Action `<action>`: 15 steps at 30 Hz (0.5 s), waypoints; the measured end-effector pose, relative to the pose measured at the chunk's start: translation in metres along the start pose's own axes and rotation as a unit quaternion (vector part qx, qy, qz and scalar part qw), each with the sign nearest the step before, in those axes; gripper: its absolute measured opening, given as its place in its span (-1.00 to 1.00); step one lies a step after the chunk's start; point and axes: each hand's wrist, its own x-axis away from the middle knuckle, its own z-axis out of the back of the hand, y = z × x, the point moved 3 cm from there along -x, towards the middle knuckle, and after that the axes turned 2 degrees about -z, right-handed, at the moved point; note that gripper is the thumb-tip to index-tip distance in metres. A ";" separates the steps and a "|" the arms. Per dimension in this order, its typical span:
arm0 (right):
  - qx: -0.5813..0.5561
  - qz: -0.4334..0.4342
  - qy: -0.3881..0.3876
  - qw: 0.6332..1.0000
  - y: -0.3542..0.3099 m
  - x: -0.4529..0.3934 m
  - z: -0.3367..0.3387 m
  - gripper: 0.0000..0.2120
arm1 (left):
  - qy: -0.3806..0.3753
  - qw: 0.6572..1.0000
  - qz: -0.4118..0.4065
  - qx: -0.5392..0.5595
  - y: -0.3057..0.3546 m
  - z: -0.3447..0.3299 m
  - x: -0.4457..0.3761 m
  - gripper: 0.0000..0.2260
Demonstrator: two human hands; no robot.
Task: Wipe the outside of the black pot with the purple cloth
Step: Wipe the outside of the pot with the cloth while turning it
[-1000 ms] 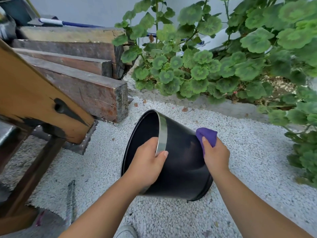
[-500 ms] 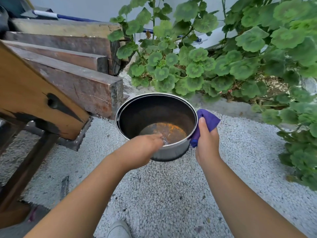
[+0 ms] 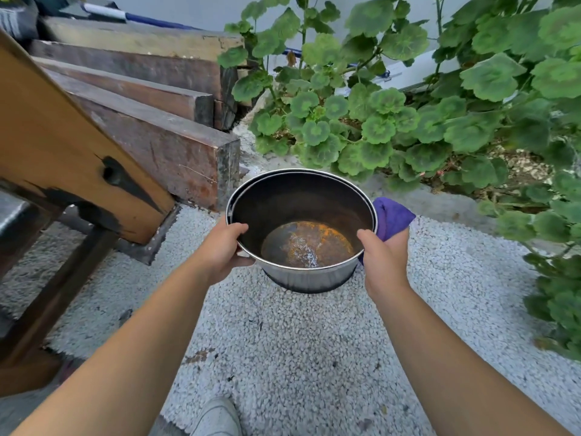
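The black pot [image 3: 306,280] is held upright above the gravel, its mouth facing up and a rusty orange stain showing on its inner bottom. My left hand [image 3: 221,247] grips the rim on the left, thumb hooked over the edge. My right hand [image 3: 382,258] grips the rim on the right, thumb inside, and presses the purple cloth [image 3: 393,217] against the pot's outer wall. Most of the cloth is hidden behind the pot and my hand.
Stacked wooden beams [image 3: 163,143] and an orange wooden frame [image 3: 53,146] stand at the left. A leafy green plant [image 3: 408,105] fills the back and right. White gravel ground [image 3: 298,341] lies below, with my shoe [image 3: 217,416] at the bottom edge.
The pot went from lying on its side to upright with its mouth up. My left hand shifted from the near rim to the left rim; the right thumb now hooks inside.
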 end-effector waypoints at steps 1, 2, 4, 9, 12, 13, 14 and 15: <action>0.007 0.001 0.000 1.000 -0.002 -0.004 -0.002 -0.47 | 0.009 1.000 -0.010 0.001 0.001 0.000 -0.001 -0.77; 0.012 0.001 -0.002 1.000 -0.004 -0.007 -0.005 -0.47 | 0.014 1.000 -0.019 0.007 0.001 0.002 -0.002 -0.73; 0.020 0.008 -0.009 1.000 -0.011 -0.014 -0.013 -0.45 | 0.023 0.999 -0.031 0.038 0.001 0.006 -0.001 -0.67; 0.057 0.035 -0.047 0.997 -0.032 -0.029 -0.043 -0.39 | 0.074 0.991 -0.033 0.110 -0.002 0.016 -0.004 -0.63; 0.090 0.043 -0.067 0.993 -0.038 -0.032 -0.060 -0.33 | 0.089 0.991 -0.038 0.094 0.000 0.024 -0.009 -0.61; 0.095 0.041 -0.067 0.992 -0.039 -0.032 -0.063 -0.31 | 0.082 0.992 -0.040 0.086 0.001 0.025 -0.009 -0.60; 0.096 0.038 -0.062 0.993 -0.040 -0.032 -0.065 -0.30 | 0.073 0.993 -0.043 0.085 0.002 0.025 -0.009 -0.60; 0.097 0.036 -0.058 0.993 -0.040 -0.032 -0.064 -0.30 | 0.067 0.993 -0.044 0.085 0.004 0.025 -0.010 -0.61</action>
